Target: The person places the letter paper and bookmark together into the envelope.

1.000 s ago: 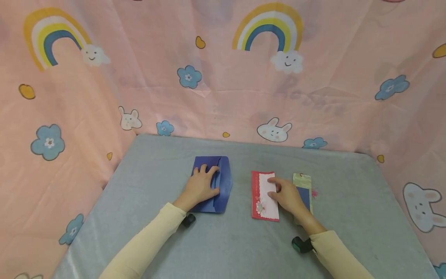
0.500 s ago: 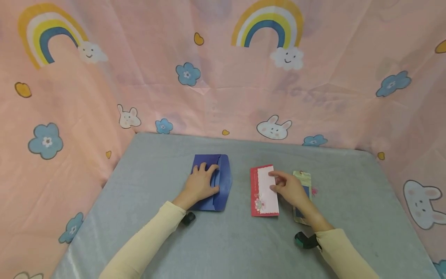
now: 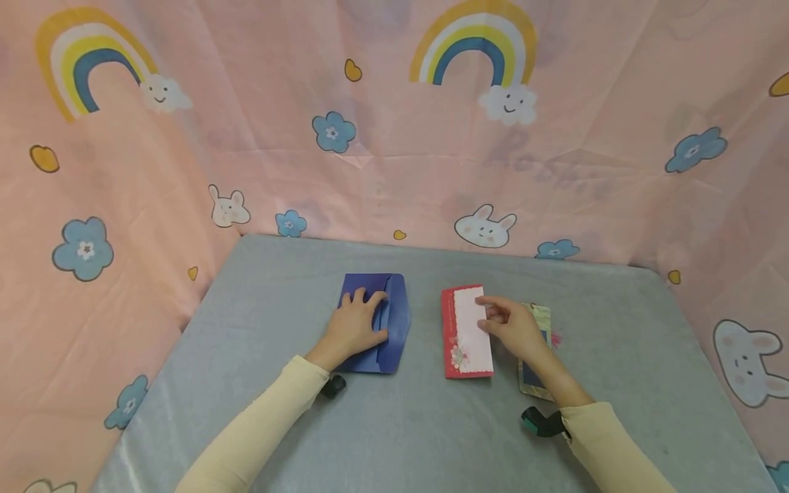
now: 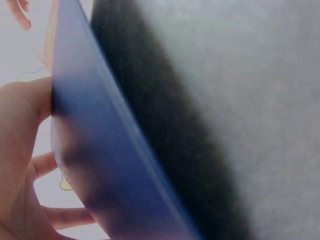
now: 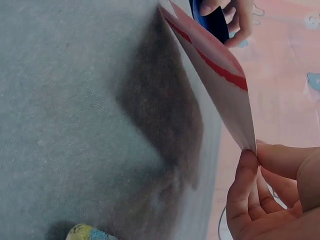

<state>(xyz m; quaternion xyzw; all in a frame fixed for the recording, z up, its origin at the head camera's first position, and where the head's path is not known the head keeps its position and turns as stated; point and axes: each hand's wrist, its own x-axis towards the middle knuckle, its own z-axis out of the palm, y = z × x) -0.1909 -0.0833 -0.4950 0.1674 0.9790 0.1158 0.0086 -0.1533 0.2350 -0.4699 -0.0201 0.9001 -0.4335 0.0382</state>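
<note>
Blue envelope [image 4: 105, 165], seen edge-on and blurred, lifted off the grey table cover [image 4: 250, 100] and throwing a dark shadow. Left hand [image 4: 20, 165] grips it, fingers apparently curled beneath. Pink backdrop [image 4: 40, 40] behind.

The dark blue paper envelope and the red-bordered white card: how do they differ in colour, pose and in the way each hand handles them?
The dark blue paper envelope is one plain colour; the red-bordered white card carries a flower print. The left hand grips the envelope at its open flap, while the right hand pinches the card's corner, its edge lifted off the grey table. Both are flat, oblong paper pieces.
</note>
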